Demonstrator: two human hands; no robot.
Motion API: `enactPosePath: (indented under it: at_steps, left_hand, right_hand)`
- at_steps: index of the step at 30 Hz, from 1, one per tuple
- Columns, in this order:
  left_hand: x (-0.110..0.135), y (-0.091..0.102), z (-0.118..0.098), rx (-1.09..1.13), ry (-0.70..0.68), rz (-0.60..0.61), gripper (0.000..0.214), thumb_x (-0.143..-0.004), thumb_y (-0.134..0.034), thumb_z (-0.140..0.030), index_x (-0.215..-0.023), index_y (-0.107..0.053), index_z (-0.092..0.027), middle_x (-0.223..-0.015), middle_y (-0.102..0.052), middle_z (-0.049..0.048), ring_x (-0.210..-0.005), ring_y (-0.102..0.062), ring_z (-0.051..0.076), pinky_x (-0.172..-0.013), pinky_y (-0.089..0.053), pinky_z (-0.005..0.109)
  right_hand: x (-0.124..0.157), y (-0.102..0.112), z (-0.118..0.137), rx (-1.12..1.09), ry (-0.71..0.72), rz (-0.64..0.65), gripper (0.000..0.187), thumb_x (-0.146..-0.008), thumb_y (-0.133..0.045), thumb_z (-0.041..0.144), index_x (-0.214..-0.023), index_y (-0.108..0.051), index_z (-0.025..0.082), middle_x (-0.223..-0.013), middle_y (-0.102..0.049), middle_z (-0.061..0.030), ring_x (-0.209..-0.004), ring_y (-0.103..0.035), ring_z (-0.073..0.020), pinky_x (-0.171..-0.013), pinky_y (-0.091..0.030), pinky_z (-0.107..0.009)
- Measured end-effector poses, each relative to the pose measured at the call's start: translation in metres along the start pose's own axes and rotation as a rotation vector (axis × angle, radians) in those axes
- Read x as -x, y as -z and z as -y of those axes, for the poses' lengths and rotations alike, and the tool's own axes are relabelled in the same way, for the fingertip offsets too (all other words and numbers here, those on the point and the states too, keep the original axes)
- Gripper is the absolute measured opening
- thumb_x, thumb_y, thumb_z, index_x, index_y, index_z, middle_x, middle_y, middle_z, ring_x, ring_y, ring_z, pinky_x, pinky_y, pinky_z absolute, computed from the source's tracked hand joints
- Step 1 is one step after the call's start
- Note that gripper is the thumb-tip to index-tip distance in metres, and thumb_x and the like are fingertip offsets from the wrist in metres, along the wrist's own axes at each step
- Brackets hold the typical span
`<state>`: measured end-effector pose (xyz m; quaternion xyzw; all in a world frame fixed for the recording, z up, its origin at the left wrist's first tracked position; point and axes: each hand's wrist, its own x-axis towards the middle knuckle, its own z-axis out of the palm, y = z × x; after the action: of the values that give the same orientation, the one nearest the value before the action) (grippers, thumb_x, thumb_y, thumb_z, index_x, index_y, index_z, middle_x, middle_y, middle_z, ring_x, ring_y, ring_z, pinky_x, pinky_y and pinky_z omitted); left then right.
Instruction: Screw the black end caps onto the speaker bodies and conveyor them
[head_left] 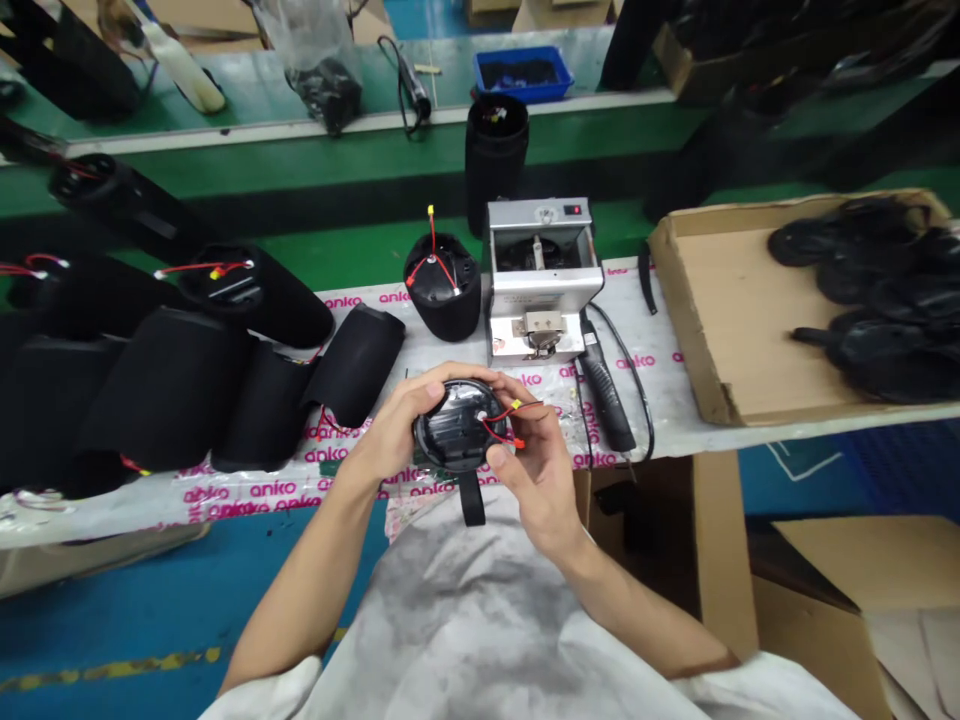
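Both hands hold a round black plastic end cap [456, 426] in front of my chest. My left hand [390, 425] grips its left edge, with the thumb on top. My right hand [536, 475] holds its right side, and the fingers are at the red wires [512, 422], which end in yellow and orange connectors. A black strap [471, 498] hangs from the cap's lower edge. Clear film or tape covers part of the cap's face. Its underside is hidden.
Several black fabric-covered cylinders [169, 385] lie left on the bench [637, 390], and an upright one [442, 285] has red wires. A silver screw feeder [540, 280] and an electric screwdriver [604, 385] stand ahead. A cardboard tray [720, 310] holds black caps at right.
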<state>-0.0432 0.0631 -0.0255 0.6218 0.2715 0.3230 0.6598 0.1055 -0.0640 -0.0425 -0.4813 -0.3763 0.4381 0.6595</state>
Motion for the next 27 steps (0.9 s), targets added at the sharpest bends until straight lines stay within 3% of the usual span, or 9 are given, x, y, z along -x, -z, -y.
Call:
enactPosePath:
  at_steps: [2, 6, 9, 11, 16, 19, 23, 27]
  left_hand:
    - [0.002, -0.009, 0.005, 0.044, -0.084, -0.135, 0.045, -0.104, -0.059, -0.057, -0.113, -0.083, -0.020, -0.117, -0.084, 0.0143, -0.113, -0.079, 0.035, -0.102, -0.061, 0.047]
    - [0.025, -0.039, 0.023, 0.116, -0.298, -0.545, 0.039, -0.102, -0.069, -0.060, -0.111, -0.076, -0.022, -0.120, -0.081, 0.0105, -0.115, -0.077, 0.028, -0.101, -0.062, 0.039]
    - [0.050, -0.060, 0.033, 0.045, -0.275, -0.737, 0.035, -0.106, -0.068, -0.054, -0.124, -0.075, -0.024, -0.133, -0.078, 0.0093, -0.127, -0.075, 0.026, -0.110, -0.060, 0.039]
    - [0.063, -0.073, 0.035, -0.042, -0.239, -0.794, 0.042, -0.108, -0.065, -0.055, -0.138, -0.072, -0.026, -0.147, -0.073, 0.0108, -0.141, -0.069, 0.029, -0.120, -0.055, 0.043]
    - [0.067, -0.097, 0.033, -0.168, -0.237, -0.793, 0.053, -0.114, -0.051, -0.059, -0.158, -0.060, -0.029, -0.170, -0.056, 0.0124, -0.161, -0.051, 0.032, -0.132, -0.043, 0.049]
    - [0.059, -0.097, 0.031, -0.189, -0.288, -0.807, 0.047, -0.116, -0.047, -0.054, -0.153, -0.062, -0.028, -0.164, -0.061, 0.0121, -0.156, -0.056, 0.030, -0.130, -0.045, 0.050]
    - [0.046, -0.071, 0.019, -0.099, -0.271, -0.719, 0.029, -0.113, -0.057, -0.045, -0.129, -0.068, -0.024, -0.138, -0.074, 0.0098, -0.132, -0.070, 0.027, -0.114, -0.055, 0.044]
    - [0.019, -0.029, 0.001, 0.023, -0.127, -0.453, 0.022, -0.108, -0.068, -0.040, -0.098, -0.067, -0.021, -0.113, -0.081, 0.0089, -0.110, -0.077, 0.024, -0.101, -0.057, 0.037]
  right_hand:
    - [0.000, 0.000, -0.001, 0.009, 0.000, 0.001, 0.042, -0.102, -0.081, 0.049, -0.127, -0.056, 0.027, -0.166, -0.052, -0.0151, -0.157, -0.052, -0.0323, -0.135, -0.040, -0.062]
    - [0.002, -0.003, -0.001, 0.016, 0.021, -0.014, 0.048, -0.103, -0.080, 0.050, -0.138, -0.057, 0.027, -0.164, -0.054, -0.0160, -0.151, -0.057, -0.0313, -0.132, -0.046, -0.057]
    - [0.004, -0.007, -0.002, 0.009, 0.051, -0.038, 0.046, -0.105, -0.078, 0.046, -0.141, -0.058, 0.027, -0.158, -0.059, -0.0149, -0.148, -0.060, -0.0289, -0.128, -0.050, -0.051]
    - [0.006, -0.010, -0.004, 0.005, 0.071, -0.050, 0.046, -0.105, -0.077, 0.045, -0.142, -0.057, 0.027, -0.156, -0.061, -0.0144, -0.147, -0.061, -0.0280, -0.127, -0.051, -0.049]
    - [0.012, -0.013, -0.013, -0.018, 0.140, -0.082, 0.034, -0.107, -0.073, 0.045, -0.129, -0.053, 0.030, -0.157, -0.058, -0.0119, -0.148, -0.060, -0.0272, -0.122, -0.054, -0.050]
    - [0.012, -0.015, -0.016, -0.014, 0.170, -0.088, 0.031, -0.108, -0.072, 0.042, -0.130, -0.054, 0.030, -0.156, -0.057, -0.0114, -0.146, -0.060, -0.0264, -0.119, -0.055, -0.048]
    - [0.009, -0.016, -0.016, 0.017, 0.198, -0.112, 0.028, -0.108, -0.071, 0.037, -0.130, -0.055, 0.030, -0.153, -0.058, -0.0093, -0.145, -0.059, -0.0255, -0.121, -0.051, -0.048]
    - [0.006, -0.016, -0.014, 0.058, 0.192, -0.118, 0.029, -0.109, -0.070, 0.035, -0.133, -0.056, 0.030, -0.157, -0.056, -0.0087, -0.146, -0.057, -0.0252, -0.122, -0.049, -0.046]
